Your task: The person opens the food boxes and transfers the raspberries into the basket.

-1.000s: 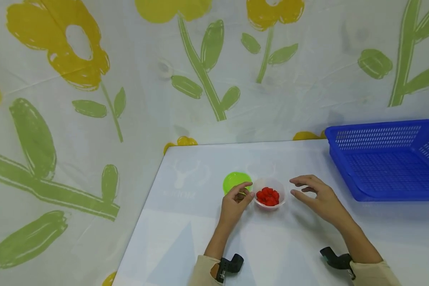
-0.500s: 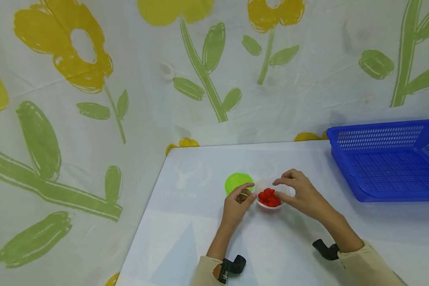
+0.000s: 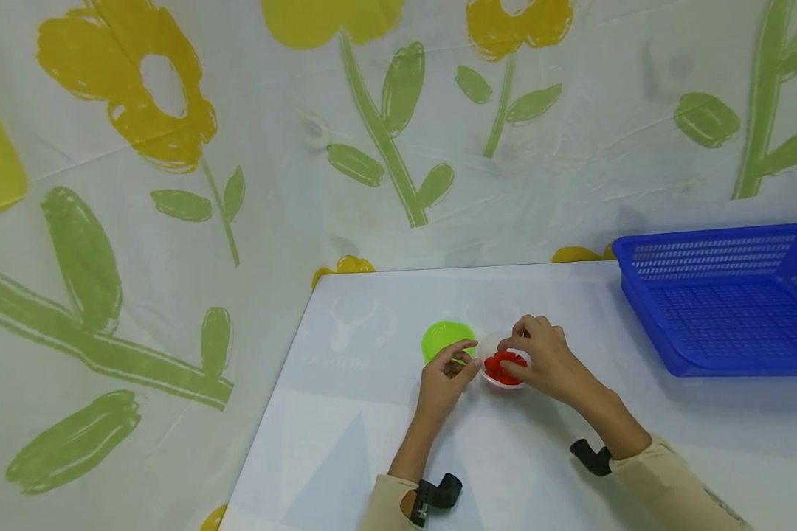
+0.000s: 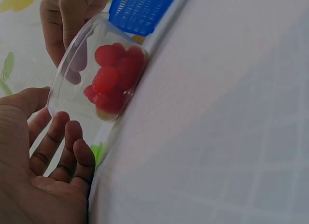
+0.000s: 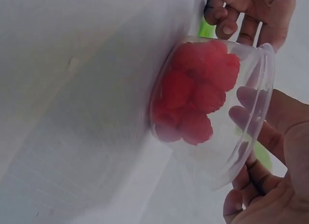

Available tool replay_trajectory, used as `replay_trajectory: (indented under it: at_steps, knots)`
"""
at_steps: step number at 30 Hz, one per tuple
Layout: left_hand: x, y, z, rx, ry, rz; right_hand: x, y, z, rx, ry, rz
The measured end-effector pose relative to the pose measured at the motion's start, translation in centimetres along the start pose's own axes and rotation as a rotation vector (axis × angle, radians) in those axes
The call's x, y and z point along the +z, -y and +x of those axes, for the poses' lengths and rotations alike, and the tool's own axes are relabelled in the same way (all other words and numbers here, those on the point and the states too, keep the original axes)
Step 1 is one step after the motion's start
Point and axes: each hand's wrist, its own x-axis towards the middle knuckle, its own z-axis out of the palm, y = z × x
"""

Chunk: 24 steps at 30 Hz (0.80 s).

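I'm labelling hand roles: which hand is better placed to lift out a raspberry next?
Probably the right hand: it reaches inside the clear plastic tub, close to the raspberries. The left hand stays outside, by the rim.

The head camera is looking forward and down from above and behind both hands, standing well back and catching the blue basket [image 3: 717, 313] beyond the right hand [image 3: 546, 361]. From just behind the left hand [image 3: 443, 380], its wrist camera is peering low across the table [image 3: 345, 420] (its picture is tilting steeply). The right wrist camera is facing it from the opposite side, equally near. All three views are sharing the clear bowl [image 5: 207, 162] between the hands.
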Motion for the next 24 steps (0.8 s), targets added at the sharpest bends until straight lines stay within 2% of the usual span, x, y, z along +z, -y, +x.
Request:
replay_trajectory:
  at_steps: [19,24]
  knots:
    - [0.1,0.2,0.2,0.044,0.007,-0.031,1.1,0.7,1.0,0.016,0.073,-0.091]
    - [0.1,0.3,0.0,0.029,0.007,-0.042,1.2,0.8,0.8,0.002,0.065,-0.048]
